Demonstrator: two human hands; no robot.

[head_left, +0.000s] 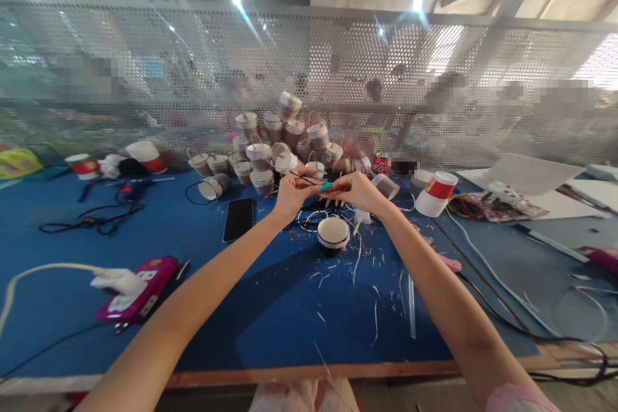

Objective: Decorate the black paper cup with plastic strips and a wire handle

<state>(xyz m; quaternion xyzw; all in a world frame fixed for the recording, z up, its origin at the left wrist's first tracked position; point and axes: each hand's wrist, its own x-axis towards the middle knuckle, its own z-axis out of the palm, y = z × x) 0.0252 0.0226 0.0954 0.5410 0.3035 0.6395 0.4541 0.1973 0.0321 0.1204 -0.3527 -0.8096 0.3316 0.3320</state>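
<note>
Both arms reach forward over the blue table, and the hands meet above the small white cup with a dark band [333, 233]. My left hand [291, 195] is closed in a pinch near a thin dark strand; what it grips is too small to tell. A small teal object [326, 187] lies between the two hands, its kind unclear. My right hand [356, 193] has its fingers closed on the teal object. Below the hands are a loop of white cord and dark cord [313, 220]. The cup stands upright and neither hand touches it.
A pile of small grey-white buckets [261, 158] stands behind the hands. A black phone [238, 220] lies left, near a purple power strip [153, 280] with a white plug. At right are a red-and-white paper cup [437, 193] and cables. White scraps litter the blue table [280, 322].
</note>
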